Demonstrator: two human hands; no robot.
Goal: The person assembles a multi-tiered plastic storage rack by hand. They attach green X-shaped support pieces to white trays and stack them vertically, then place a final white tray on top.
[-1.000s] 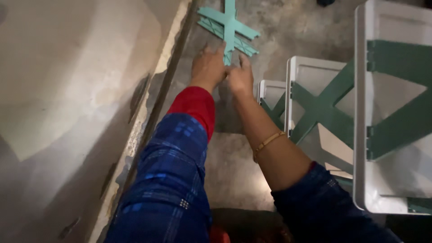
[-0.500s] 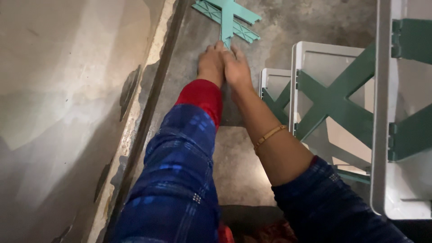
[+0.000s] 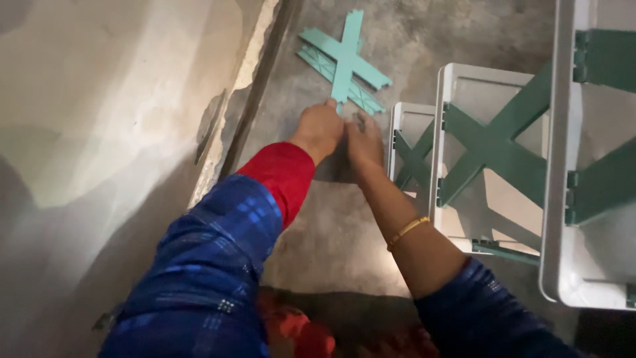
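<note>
Dim, uneven indoor light. The wall on the left catches a pale wash, with a soft dark shadow low on it. The near sleeves are blurred, and the white frames at right look slightly overexposed and bent by the lens.

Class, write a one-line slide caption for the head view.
Both hands, left and right, reach a teal plastic cross brace on the concrete floor beside white shelf panels.
</note>
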